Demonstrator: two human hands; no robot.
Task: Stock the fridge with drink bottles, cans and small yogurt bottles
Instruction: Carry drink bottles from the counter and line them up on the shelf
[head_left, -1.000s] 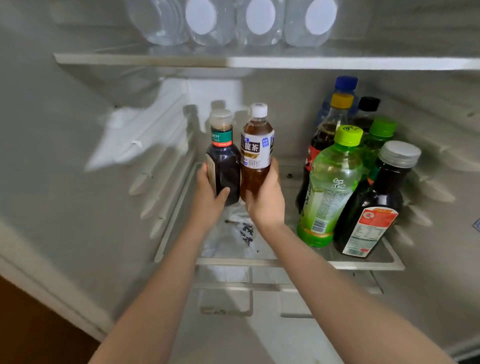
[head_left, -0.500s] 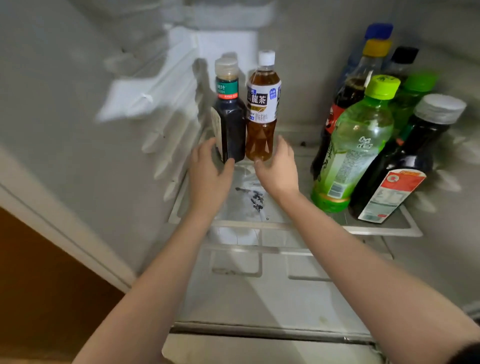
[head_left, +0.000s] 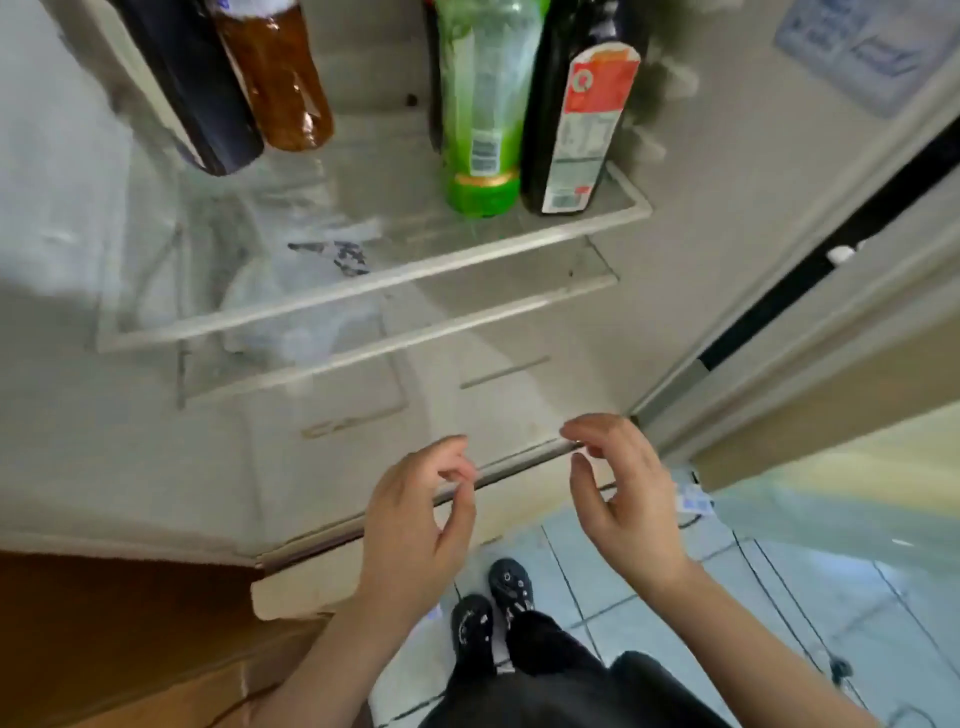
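Observation:
A dark bottle (head_left: 197, 88) and a brown tea bottle (head_left: 280, 83) stand side by side at the left of the glass fridge shelf (head_left: 363, 283). A green bottle (head_left: 480, 114) and a dark bottle with a red-and-white label (head_left: 576, 114) stand at the shelf's right. Their tops are cut off by the frame. My left hand (head_left: 415, 525) and my right hand (head_left: 623, 499) hang in front of the fridge's lower edge, well below the shelf, fingers loosely curled and holding nothing.
A second glass shelf (head_left: 415, 338) lies just under the first. The fridge door (head_left: 831, 260) stands open at the right. Below are a tiled floor (head_left: 779, 597), my dark shoes (head_left: 493, 608) and a brown wooden surface (head_left: 130, 639) at the left.
Both hands let go of the dark bottle and the tea bottle, which stay on the shelf, and pulled back out of the fridge. My view tilted down toward the floor.

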